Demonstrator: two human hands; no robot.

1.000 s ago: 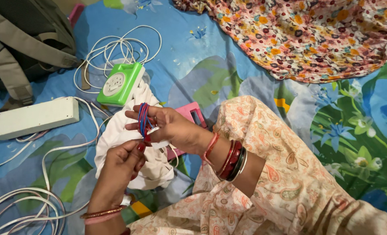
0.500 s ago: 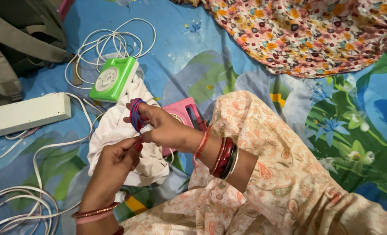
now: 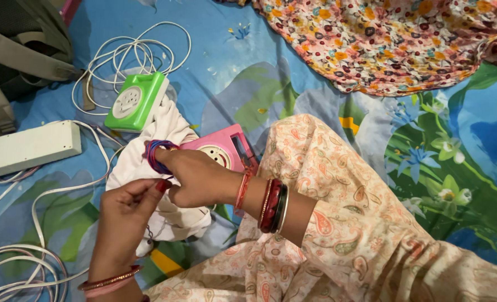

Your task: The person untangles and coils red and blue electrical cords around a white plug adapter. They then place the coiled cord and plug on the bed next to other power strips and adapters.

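My right hand [image 3: 195, 176] has a bundle of red and blue thread [image 3: 154, 154] wound around its fingers. My left hand [image 3: 124, 215] sits just below it, its fingertips pinched at the thread's end near the right palm. Both hands hover over a crumpled white cloth [image 3: 148, 168] that lies on the blue flowered sheet [image 3: 243, 72]. A pink socket box [image 3: 226, 151] shows just behind my right wrist, partly hidden by it. Bangles circle both wrists.
A green socket box [image 3: 134, 100] with coiled white cable [image 3: 131, 53] lies behind the cloth. A white power strip [image 3: 27, 148] sits at left, more white cable [image 3: 13, 268] at lower left, a grey backpack [image 3: 19, 50] at top left. Floral fabric [image 3: 394, 39] covers the top right.
My right hand has turned palm-down and dropped left toward the cloth, carrying the thread loops with it. The pink socket box has come more into view. My left hand has followed.
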